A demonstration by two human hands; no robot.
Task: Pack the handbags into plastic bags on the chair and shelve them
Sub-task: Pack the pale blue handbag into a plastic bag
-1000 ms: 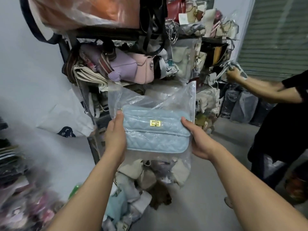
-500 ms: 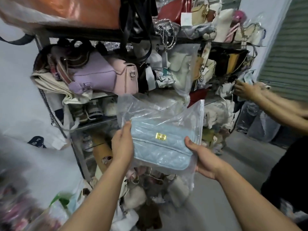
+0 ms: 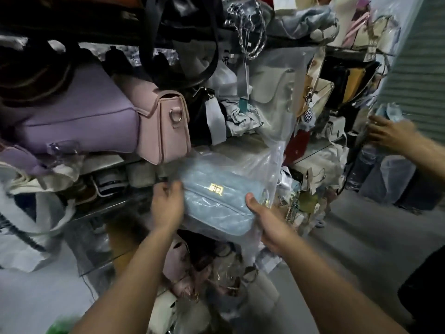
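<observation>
A light blue quilted handbag (image 3: 212,203) with a gold clasp sits inside a clear plastic bag (image 3: 262,165). My left hand (image 3: 167,204) grips its left end and my right hand (image 3: 267,219) holds its right end from below. The bagged handbag is tilted and pressed against the front of a crowded shelf rack (image 3: 115,206), just under a pink handbag (image 3: 163,126) and a lilac handbag (image 3: 81,121). The plastic bag's open top stands up behind the blue bag.
The rack is packed with bags, some wrapped in plastic, with chain straps (image 3: 248,27) hanging above. More bags lie heaped on the floor below (image 3: 204,268). Another person's hand (image 3: 387,133) reaches at the rack's right end. Grey floor opens to the right.
I have stepped closer to the rack, and both hands have carried the bagged blue handbag forward until it meets the shelf below the pink bag. The other person's hand has shifted.
</observation>
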